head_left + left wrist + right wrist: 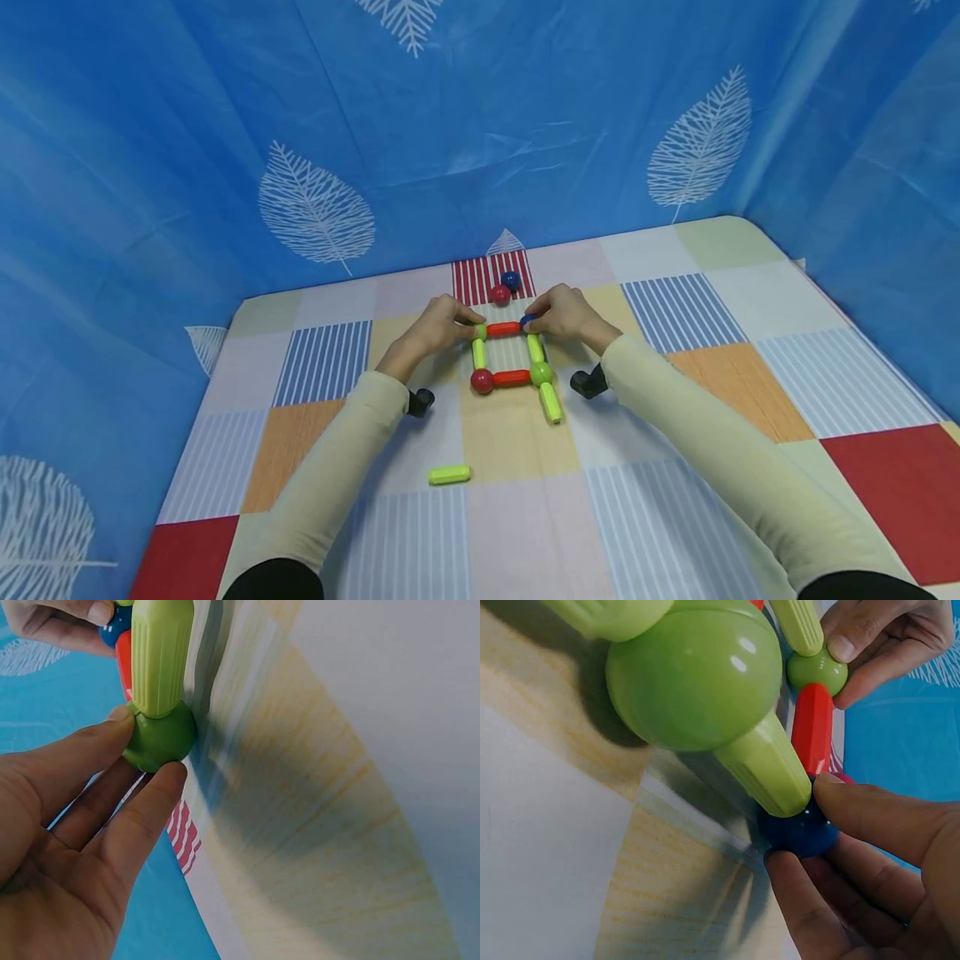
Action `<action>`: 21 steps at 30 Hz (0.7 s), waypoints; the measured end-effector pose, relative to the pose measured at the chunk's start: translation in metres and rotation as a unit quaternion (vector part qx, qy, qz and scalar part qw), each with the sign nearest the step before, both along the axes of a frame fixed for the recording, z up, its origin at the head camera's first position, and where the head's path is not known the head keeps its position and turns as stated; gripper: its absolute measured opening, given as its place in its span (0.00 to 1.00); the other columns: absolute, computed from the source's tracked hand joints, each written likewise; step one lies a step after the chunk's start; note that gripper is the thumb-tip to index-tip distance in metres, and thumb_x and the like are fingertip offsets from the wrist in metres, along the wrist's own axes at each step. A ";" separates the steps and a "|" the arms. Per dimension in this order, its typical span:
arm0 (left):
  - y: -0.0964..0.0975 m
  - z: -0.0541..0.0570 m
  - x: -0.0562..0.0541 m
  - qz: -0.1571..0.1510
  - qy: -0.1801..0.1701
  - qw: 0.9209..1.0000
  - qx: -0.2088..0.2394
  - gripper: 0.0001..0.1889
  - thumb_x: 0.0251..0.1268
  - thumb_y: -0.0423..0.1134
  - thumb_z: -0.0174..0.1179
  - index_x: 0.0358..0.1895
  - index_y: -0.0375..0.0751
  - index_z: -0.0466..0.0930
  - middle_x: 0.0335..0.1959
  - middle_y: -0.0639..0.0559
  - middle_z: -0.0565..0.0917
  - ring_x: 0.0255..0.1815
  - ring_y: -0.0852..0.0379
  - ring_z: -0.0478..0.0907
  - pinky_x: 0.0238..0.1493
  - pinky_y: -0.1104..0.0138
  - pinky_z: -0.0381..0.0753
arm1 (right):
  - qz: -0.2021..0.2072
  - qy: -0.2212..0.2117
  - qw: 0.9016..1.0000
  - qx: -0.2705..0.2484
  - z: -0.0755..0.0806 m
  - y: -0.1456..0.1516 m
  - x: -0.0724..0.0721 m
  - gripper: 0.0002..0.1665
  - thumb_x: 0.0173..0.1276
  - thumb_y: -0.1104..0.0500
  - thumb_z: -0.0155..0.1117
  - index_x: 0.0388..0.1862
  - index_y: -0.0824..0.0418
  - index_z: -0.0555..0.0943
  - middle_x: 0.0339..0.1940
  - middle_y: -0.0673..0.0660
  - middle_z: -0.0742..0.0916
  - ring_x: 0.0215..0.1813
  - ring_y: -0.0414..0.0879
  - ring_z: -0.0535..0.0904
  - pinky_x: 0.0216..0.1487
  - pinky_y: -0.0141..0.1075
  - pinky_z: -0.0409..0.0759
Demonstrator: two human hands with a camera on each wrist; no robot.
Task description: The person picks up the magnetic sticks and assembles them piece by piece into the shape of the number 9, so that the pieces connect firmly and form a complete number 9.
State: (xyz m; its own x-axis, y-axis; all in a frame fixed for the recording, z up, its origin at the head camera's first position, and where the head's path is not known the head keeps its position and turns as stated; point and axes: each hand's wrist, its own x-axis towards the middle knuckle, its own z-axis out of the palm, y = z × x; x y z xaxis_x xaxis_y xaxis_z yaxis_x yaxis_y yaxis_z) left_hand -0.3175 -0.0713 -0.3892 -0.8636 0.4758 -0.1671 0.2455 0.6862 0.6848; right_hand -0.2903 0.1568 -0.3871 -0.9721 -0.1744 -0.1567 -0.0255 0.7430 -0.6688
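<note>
A square of toy rods and balls lies on the patchwork cloth, with red rods (512,378) at near and far sides and yellow-green rods (479,354) at left and right. My left hand (441,327) pinches the green ball (161,736) at the far left corner. At the far right corner, my right hand (564,313) grips a blue ball (801,829) between thumb and fingers. The near corners are a red ball (482,382) and a larger-looking green ball (694,675). From that green ball another yellow-green rod (551,403) sticks out toward me.
Behind the square sit a loose red ball (500,295) and a blue ball (510,280). A single yellow-green rod (449,475) lies nearer to me. Blue curtain (480,150) with white leaf prints hangs along the table's back and sides.
</note>
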 end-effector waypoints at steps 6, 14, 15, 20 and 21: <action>0.002 0.012 -0.005 -0.063 0.002 0.997 -0.034 0.13 0.65 0.29 0.64 0.51 0.33 0.85 0.49 0.43 0.86 0.53 0.50 0.80 0.53 0.62 0.80 | -0.002 0.001 1.000 -0.004 0.002 -0.001 0.001 0.18 0.62 0.61 0.72 0.50 0.67 0.86 0.49 0.62 0.87 0.58 0.58 0.75 0.62 0.49 0.71; 0.033 0.035 -0.027 -0.049 0.085 0.992 -0.081 0.10 0.66 0.33 0.63 0.46 0.32 0.87 0.40 0.43 0.87 0.38 0.53 0.81 0.41 0.65 0.82 | -0.008 -0.002 1.000 -0.005 0.001 0.002 0.001 0.18 0.61 0.61 0.73 0.50 0.66 0.86 0.47 0.60 0.88 0.56 0.55 0.78 0.60 0.46 0.73; 0.038 0.035 -0.030 -0.030 0.092 0.992 -0.082 0.09 0.66 0.34 0.64 0.44 0.32 0.87 0.38 0.43 0.87 0.34 0.53 0.80 0.37 0.66 0.80 | -0.010 -0.002 1.000 -0.004 0.001 0.002 0.001 0.18 0.61 0.61 0.73 0.50 0.66 0.86 0.46 0.60 0.88 0.55 0.55 0.78 0.60 0.46 0.73; 0.061 0.026 -0.041 0.026 0.079 0.990 -0.111 0.11 0.63 0.39 0.68 0.30 0.33 0.86 0.16 0.49 0.77 0.18 0.58 0.67 0.20 0.71 0.64 | -0.016 -0.003 1.000 -0.007 0.001 0.001 0.002 0.17 0.61 0.61 0.74 0.49 0.65 0.87 0.46 0.59 0.89 0.56 0.54 0.77 0.60 0.45 0.73; 0.064 0.024 -0.042 0.031 0.074 0.990 -0.117 0.12 0.62 0.40 0.69 0.27 0.34 0.83 0.15 0.50 0.73 0.18 0.58 0.65 0.20 0.70 0.62 | -0.017 -0.001 1.000 -0.005 0.001 0.001 0.002 0.17 0.61 0.61 0.74 0.49 0.65 0.87 0.46 0.59 0.89 0.56 0.54 0.77 0.60 0.45 0.72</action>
State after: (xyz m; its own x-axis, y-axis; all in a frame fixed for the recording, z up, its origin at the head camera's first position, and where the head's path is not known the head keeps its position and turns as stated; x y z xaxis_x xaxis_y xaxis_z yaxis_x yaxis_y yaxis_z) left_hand -0.3599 -0.0077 -0.3647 -0.9128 0.3849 -0.1365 0.2842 0.8387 0.4645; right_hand -0.2883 0.1578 -0.3866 -0.9771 -0.1439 -0.1567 0.0001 0.7363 -0.6767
